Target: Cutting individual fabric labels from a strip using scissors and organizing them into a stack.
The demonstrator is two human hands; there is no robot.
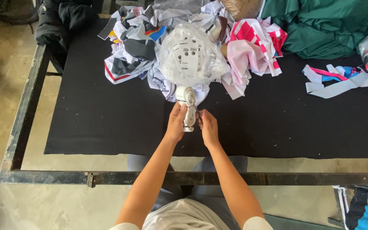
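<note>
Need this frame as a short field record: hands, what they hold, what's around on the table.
left hand: grips a white fabric strip from its left side
right hand: on the strip's right side, holding a small dark tool, kind unclear
clear plastic bag: just beyond the strip, holds white labels
fabric scraps: heaped around the bag, pink, white, grey
green cloth: far right corner
table: black cover, metal frame

Our left hand (176, 124) and right hand (209, 127) sit close together, fingers curled shut, both forearms stretched forward.
</note>
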